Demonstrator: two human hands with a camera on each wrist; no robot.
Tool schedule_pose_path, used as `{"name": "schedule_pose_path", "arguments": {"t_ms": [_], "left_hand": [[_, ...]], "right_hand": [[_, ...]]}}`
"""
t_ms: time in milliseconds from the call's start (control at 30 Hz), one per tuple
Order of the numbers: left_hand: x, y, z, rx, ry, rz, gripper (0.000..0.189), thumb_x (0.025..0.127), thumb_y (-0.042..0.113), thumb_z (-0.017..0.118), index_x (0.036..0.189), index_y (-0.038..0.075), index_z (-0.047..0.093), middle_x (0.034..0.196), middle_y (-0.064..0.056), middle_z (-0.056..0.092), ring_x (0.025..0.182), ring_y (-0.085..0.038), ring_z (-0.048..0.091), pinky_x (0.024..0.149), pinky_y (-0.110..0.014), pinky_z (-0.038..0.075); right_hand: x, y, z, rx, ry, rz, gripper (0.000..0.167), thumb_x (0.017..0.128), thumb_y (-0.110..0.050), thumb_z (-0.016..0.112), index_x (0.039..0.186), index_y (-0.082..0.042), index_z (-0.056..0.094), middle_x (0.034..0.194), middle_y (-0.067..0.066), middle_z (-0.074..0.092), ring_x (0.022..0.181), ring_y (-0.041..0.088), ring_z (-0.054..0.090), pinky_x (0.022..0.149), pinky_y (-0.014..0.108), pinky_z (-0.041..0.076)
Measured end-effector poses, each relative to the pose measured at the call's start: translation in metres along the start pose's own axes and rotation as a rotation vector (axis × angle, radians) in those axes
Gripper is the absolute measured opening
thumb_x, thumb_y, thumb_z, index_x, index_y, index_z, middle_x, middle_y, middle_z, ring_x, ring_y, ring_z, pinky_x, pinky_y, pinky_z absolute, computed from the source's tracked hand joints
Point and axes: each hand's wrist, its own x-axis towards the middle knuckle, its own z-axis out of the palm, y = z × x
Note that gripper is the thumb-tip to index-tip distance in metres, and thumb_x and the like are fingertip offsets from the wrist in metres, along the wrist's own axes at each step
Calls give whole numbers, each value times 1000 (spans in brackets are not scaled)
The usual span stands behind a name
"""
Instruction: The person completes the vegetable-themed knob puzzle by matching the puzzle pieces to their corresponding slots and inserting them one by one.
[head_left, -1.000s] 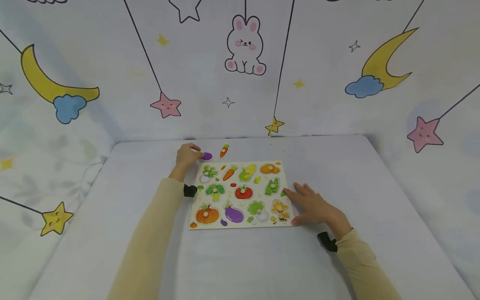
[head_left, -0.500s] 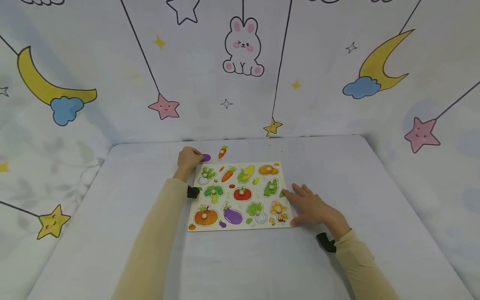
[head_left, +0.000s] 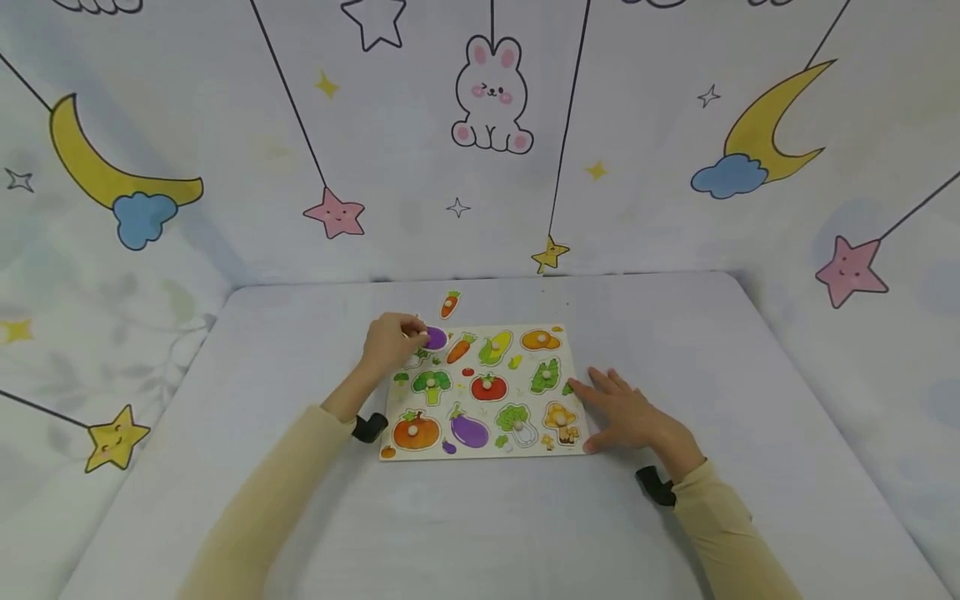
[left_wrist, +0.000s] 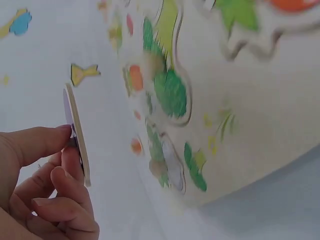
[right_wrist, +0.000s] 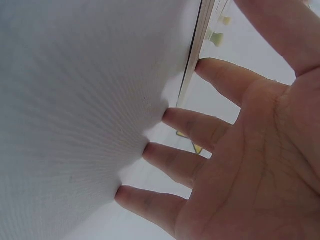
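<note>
In the head view my left hand (head_left: 390, 343) holds a purple eggplant puzzle piece (head_left: 436, 337) over the top-left corner of a vegetable puzzle board (head_left: 487, 452). The left wrist view shows thumb and finger pinching the knob of this eggplant piece, which is turned edge-on and raised off the board. My right hand (head_left: 630, 414) has its fingers spread beside the board's right side. In the right wrist view one fingertip touches the board's edge (right_wrist: 192, 60), and other fingertips rest on the white cloth.
A loose carrot piece (head_left: 450, 305) lies behind the board. Knobbed pieces such as a tomato (head_left: 489, 387), a pumpkin (head_left: 416, 432) and a broccoli (head_left: 431, 386) sit in the board. The printed eggplant (head_left: 469, 430) and carrot (head_left: 461, 348) spots show no knob.
My left hand has lifted the eggplant piece from the cloth behind the board and brought it right and nearer, over the board's corner. My right hand has stayed in place.
</note>
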Motion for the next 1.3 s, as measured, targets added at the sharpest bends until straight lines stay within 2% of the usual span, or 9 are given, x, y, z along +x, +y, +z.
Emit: {"name": "schedule_pose_path", "arguments": {"t_ms": [100, 233, 367, 467, 667, 867, 1067, 1300], "left_hand": [[-27, 8, 7, -16, -47, 61, 12, 88, 14, 71, 91, 2, 74, 73, -6, 65, 65, -16, 51, 55, -22, 37], [-55, 19, 16, -39, -117, 68, 8, 87, 14, 73, 88, 6, 74, 69, -1, 61, 60, -13, 48, 51, -21, 36], [-75, 27, 23, -65, -182, 70, 5, 85, 13, 75, 85, 8, 73, 67, 2, 58, 57, -11, 47, 47, -20, 34], [-85, 30, 30, -50, -212, 86, 5, 83, 12, 76, 81, 8, 72, 65, 3, 57, 58, -9, 47, 47, -19, 34], [-94, 31, 42, 37, -241, 91, 7, 81, 12, 76, 77, 11, 71, 61, 6, 55, 56, -6, 47, 48, -19, 33], [-100, 30, 51, 62, -268, 92, 7, 81, 11, 76, 76, 12, 70, 61, 6, 53, 55, -6, 45, 46, -18, 31], [-101, 28, 55, 56, -246, 114, 10, 81, 10, 76, 73, 11, 69, 59, 7, 52, 54, -6, 45, 47, -17, 31], [-98, 27, 59, 67, -226, 77, 11, 81, 11, 76, 73, 11, 69, 58, 7, 52, 54, -6, 44, 46, -17, 30]], "right_hand": [[0, 0, 1, 12, -2, -1, 96, 73, -32, 84, 152, -10, 35, 159, 30, 18, 144, 56, 9, 105, 78, 18], [-1, -1, 1, 15, -2, -3, 96, 73, -31, 84, 152, -10, 35, 158, 30, 18, 144, 56, 9, 105, 78, 17], [1, -1, 0, 8, 4, -7, 96, 73, -32, 84, 152, -10, 35, 158, 30, 18, 144, 57, 9, 105, 78, 18], [1, -1, 0, 1, 9, -12, 95, 73, -32, 84, 152, -9, 35, 158, 30, 18, 143, 57, 10, 104, 78, 18], [0, -1, 0, -2, 14, -13, 95, 73, -31, 84, 151, -9, 36, 158, 31, 18, 143, 57, 10, 103, 79, 18], [0, -3, -1, 8, 14, -10, 95, 73, -31, 84, 151, -9, 36, 158, 31, 18, 143, 57, 10, 104, 79, 18], [-1, -5, -2, 6, 3, 1, 95, 73, -32, 84, 151, -10, 36, 158, 30, 18, 143, 57, 10, 104, 78, 17], [-1, -5, -2, 5, 2, 4, 96, 72, -34, 85, 151, -10, 37, 158, 30, 19, 143, 57, 11, 104, 78, 18]]}}
